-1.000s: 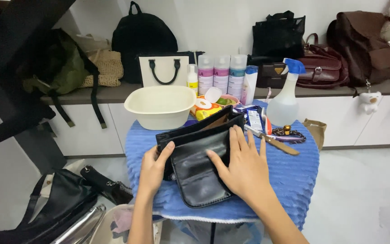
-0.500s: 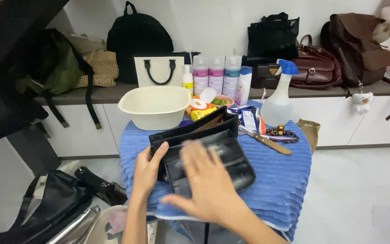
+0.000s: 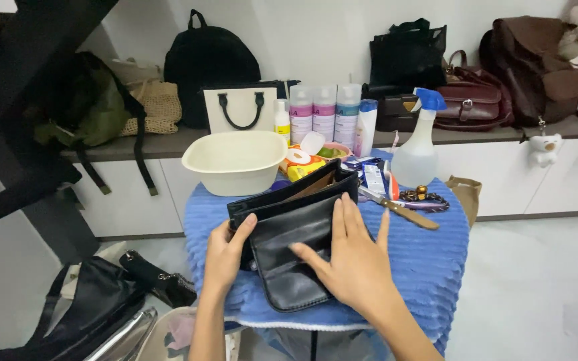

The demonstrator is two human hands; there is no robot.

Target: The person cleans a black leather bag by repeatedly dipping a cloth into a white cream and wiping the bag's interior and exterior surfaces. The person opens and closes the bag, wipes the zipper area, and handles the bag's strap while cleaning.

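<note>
Right hand point(image 3: 352, 264) lies flat on the black leather bag point(image 3: 296, 251), palm down, fingers spread and pointing away from the wearer — nothing pinched. Left hand point(image 3: 225, 257) grips the bag's left edge, thumb on top, the other fingers curled under and out of sight. Both forearms enter from the bottom edge, cut off.

The bag lies on its side at the near middle of a small table draped in a blue ribbed towel point(image 3: 423, 257); its opening faces away, showing a brown lining. Just behind it, a cream plastic basin point(image 3: 235, 160), a wooden-handled brush point(image 3: 399, 210), a clear spray bottle point(image 3: 416, 150) with a blue trigger, and a clutter of small packets — too small to tell apart.

On the floor at lower left, a black handbag point(image 3: 95, 307) with a chain strap, partly cut off by the frame.

Farther back, a row of pastel bottles point(image 3: 322, 113) stands at the table's far edge. Behind, a grey counter point(image 3: 168, 144) along a white wall carries bags: black backpack point(image 3: 212, 63), white tote point(image 3: 239, 110) with black handles, maroon handbag point(image 3: 469, 103), brown backpack point(image 3: 536, 67). Dark blurred shape at upper left cannot be identified.
</note>
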